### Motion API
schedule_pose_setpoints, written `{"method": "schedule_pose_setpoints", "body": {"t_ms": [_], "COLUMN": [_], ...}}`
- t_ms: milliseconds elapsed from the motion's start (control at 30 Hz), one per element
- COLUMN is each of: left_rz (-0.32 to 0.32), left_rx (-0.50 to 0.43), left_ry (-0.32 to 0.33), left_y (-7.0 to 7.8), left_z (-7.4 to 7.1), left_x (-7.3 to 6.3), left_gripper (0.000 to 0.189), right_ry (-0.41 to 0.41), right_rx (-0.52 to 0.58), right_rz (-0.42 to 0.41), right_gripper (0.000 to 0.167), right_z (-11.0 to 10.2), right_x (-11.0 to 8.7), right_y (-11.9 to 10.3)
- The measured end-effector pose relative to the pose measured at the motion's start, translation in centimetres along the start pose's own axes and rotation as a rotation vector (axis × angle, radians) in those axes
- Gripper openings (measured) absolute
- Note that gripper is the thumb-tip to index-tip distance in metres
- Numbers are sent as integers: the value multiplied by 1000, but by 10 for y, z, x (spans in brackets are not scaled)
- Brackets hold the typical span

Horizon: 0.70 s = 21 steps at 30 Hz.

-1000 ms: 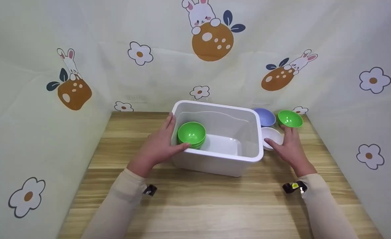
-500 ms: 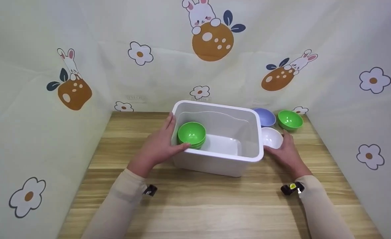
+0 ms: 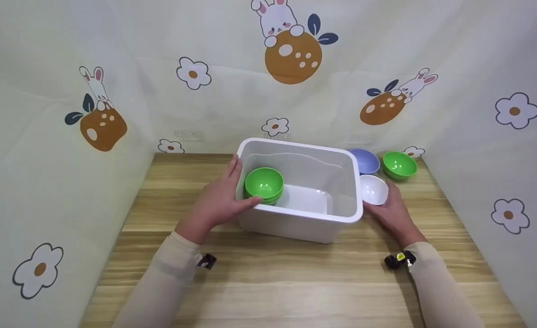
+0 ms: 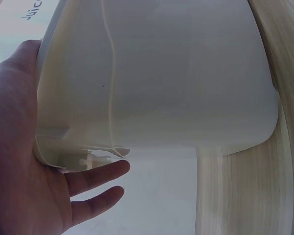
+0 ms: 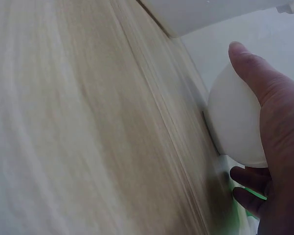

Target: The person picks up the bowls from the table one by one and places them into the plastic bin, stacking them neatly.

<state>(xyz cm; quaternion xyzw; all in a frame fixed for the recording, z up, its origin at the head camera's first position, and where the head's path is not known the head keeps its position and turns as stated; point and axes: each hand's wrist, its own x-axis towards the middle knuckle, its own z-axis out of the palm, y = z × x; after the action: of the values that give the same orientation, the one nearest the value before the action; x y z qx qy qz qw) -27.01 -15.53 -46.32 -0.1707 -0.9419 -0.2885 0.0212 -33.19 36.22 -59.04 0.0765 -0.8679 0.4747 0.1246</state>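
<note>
A white plastic bin (image 3: 296,217) stands mid-table. My left hand (image 3: 216,196) rests on its front left corner, thumb over the front rim and fingers along the left side. Two of those fingers stretch out straight in the left wrist view. Inside the bin, at its left end, sits a stack of green bowls (image 3: 265,183). Right of the bin, my right hand (image 3: 396,214) grips a white bowl (image 3: 374,189) from its right, close beside the bin's wall. The right wrist view shows my thumb on the bowl's outer side (image 5: 235,112) and fingers around its far side.
Behind the white bowl are a blue bowl (image 3: 365,161), partly hidden by the bin's rim, and a green bowl (image 3: 400,165) to its right. Patterned cloth walls (image 3: 223,114) enclose the back and sides of the wooden table (image 3: 268,282).
My right hand has come down from over the white bowl and closed around its right side; the bowl has tipped slightly. My left hand and the bin stay in place.
</note>
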Motion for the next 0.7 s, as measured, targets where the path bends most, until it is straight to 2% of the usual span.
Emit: {"method": "schedule_pose_setpoints", "body": {"t_ms": [367,700], "left_rz": [3,-6], "left_rx": [9,16], "left_ry": [-2,-15], "left_y": [-1,-2], "left_z": [-1,-1], "left_x": [-1,0], "left_gripper": [132,131], "right_ry": [2,0], "right_rx": [27,6], "right_rz": [-8,33], "right_gripper": [101,102], "right_z": [1,2], "right_x": [-1,-2], "right_y": [-2,1]}}
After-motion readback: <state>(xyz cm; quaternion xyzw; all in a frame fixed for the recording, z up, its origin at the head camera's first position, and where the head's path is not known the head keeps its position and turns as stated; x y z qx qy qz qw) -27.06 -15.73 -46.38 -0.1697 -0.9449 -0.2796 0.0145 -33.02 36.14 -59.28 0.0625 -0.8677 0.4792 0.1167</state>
